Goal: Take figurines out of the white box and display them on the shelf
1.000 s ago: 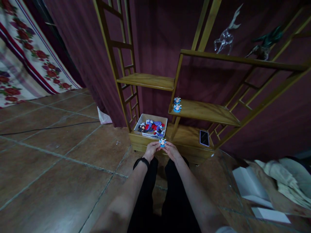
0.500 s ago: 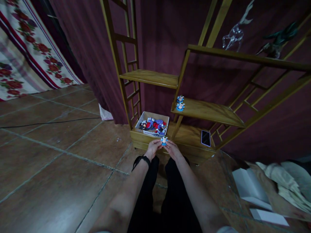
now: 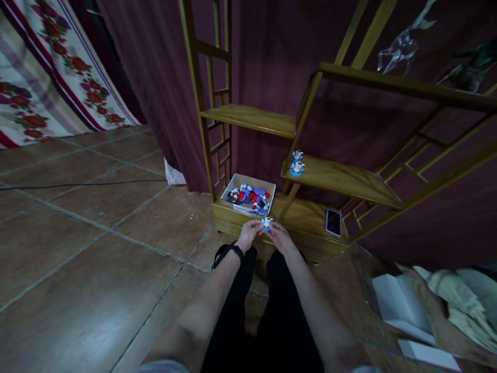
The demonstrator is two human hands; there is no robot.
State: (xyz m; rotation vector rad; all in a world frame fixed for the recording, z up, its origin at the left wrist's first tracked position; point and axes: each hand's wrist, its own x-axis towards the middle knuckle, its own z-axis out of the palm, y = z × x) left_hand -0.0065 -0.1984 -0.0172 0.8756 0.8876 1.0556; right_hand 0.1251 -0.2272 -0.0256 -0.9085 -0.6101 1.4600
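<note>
My left hand (image 3: pixel 249 233) and my right hand (image 3: pixel 278 236) meet in front of a wooden shelf unit, fingers pinched together on a small blue and white figurine (image 3: pixel 266 223). Just beyond them a white box (image 3: pixel 235 184) with several red, blue and purple figurine parts sits on the bottom shelf (image 3: pixel 306 215). Two similar blue figurines (image 3: pixel 297 163) stand at the left end of the middle shelf (image 3: pixel 341 178). A dark band is on my left wrist.
A phone (image 3: pixel 333 221) lies on the bottom shelf to the right. A glass animal (image 3: pixel 404 44) and a dark figure (image 3: pixel 471 67) stand on the top shelf. White cartons (image 3: pixel 402 303) and cloth lie on the tiled floor at right. A cable (image 3: pixel 77 184) crosses the floor at left.
The view has shifted, so the shelf unit and box sit further right in the picture. Both hands stay together on the small figurine, barely moved.
</note>
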